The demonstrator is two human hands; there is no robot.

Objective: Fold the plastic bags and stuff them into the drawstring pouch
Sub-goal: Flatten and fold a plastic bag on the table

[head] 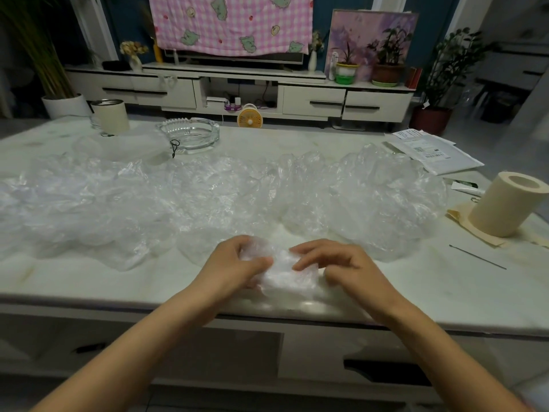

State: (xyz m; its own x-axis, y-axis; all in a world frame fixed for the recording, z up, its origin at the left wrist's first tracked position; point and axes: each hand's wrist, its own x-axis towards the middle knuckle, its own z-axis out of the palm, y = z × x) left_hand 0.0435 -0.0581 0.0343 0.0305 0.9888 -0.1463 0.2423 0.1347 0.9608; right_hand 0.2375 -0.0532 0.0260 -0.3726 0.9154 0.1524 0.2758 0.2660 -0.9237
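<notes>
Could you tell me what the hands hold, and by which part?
A bunched plastic bag: left hand grips its left end, right hand its right side.

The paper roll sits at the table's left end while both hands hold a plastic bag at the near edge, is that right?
No: the head view shows the paper roll at the right end of the table. The left hand and right hand do hold a plastic bag at the near edge.

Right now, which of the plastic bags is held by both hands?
The small bunched bag at the front: the left hand and right hand grip it. The other bags lie spread behind, untouched.
</notes>
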